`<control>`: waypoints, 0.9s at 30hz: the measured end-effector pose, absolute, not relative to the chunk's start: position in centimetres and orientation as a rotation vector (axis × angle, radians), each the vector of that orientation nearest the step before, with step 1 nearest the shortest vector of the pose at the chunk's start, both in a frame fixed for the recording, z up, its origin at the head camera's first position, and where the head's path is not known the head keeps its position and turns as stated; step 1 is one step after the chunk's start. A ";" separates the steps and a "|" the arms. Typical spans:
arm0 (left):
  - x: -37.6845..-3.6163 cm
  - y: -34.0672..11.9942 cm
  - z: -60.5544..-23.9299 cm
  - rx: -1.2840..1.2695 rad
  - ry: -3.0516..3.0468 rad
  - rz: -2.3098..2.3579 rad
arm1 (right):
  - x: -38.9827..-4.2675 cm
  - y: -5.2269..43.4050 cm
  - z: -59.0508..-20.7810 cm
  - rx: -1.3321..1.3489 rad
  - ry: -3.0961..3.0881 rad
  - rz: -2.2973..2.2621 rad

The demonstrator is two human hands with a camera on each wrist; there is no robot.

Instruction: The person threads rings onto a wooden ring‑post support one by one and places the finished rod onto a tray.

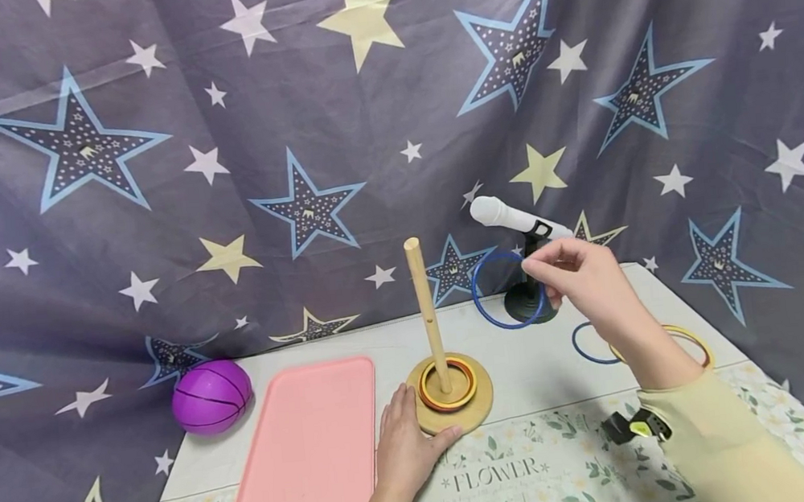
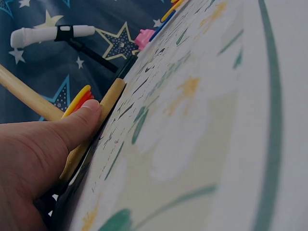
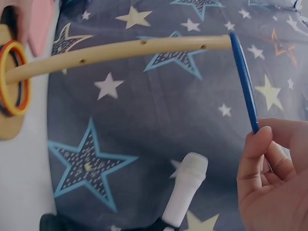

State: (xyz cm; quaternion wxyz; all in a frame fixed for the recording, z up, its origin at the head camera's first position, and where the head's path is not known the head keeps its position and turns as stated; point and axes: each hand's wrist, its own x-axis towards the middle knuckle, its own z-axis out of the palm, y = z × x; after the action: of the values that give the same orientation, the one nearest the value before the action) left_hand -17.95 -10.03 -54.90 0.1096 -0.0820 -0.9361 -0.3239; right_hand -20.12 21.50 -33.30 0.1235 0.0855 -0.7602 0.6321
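A wooden ring toss stand, with an upright peg (image 1: 429, 321) on a round base (image 1: 484, 405), stands on the table. Yellow (image 3: 4, 96) and red rings lie round the peg's foot, with a dark one beneath in the right wrist view. My left hand (image 1: 405, 449) holds the base at its near left edge, thumb (image 2: 82, 120) against the rim. Raised to the right of the peg, my right hand (image 1: 586, 278) pinches a blue ring (image 1: 476, 296) between thumb and fingertips. From the right wrist camera, this ring (image 3: 244, 82) appears edge-on beside the peg's top.
Behind the blue ring is a white microphone (image 1: 508, 215) on a black stand (image 1: 518, 304). More rings, one blue (image 1: 577, 347) and some yellow (image 1: 707, 347), lie under the right forearm. A pink tray (image 1: 312, 445) and a purple ball (image 1: 211, 397) are at left. A star-patterned curtain hangs behind.
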 end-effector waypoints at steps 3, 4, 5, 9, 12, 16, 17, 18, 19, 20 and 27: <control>-18.0 -10.0 -55.0 -0.237 -2.756 -0.953 | -20.4 20.6 -32.3 0.285 -2.176 1.887; -18.0 -10.0 -55.0 -0.236 -2.756 -0.952 | -20.5 20.2 -32.0 0.300 -2.155 1.910; -18.0 -10.0 -55.0 -0.237 -2.753 -0.952 | -20.6 19.9 -31.8 0.317 -2.136 1.926; -18.1 -10.0 -55.0 -0.240 -2.751 -0.944 | -21.2 18.6 -31.1 0.388 -2.057 1.981; -18.1 -10.0 -55.0 -0.239 -2.756 -0.946 | -21.6 17.7 -30.8 0.420 -2.008 2.014; -18.1 -10.1 -54.9 -0.246 -2.754 -0.952 | -22.2 16.4 -30.6 0.424 -1.952 2.042; -18.0 -10.1 -54.9 -0.247 -2.755 -0.953 | -22.3 16.0 -30.6 0.420 -1.939 2.052; -18.0 -10.1 -54.9 -0.247 -2.756 -0.953 | -22.5 15.7 -30.6 0.417 -1.926 2.064; -18.1 -10.1 -54.9 -0.248 -2.754 -0.953 | -22.6 15.3 -30.6 0.414 -1.919 2.068; -18.1 -10.1 -54.9 -0.247 -2.753 -0.952 | -22.7 15.0 -30.7 0.412 -1.911 2.072; -18.2 -10.1 -55.0 -0.238 -2.750 -0.950 | -23.2 13.0 -30.8 0.396 -1.855 2.088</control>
State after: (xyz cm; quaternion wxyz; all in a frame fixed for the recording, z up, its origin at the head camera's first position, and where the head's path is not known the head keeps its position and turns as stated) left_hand -18.21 -10.09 -55.00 0.1108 -0.0809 -0.9362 -0.3235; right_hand -23.24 12.98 -30.83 0.1597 0.1384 -0.6493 0.7306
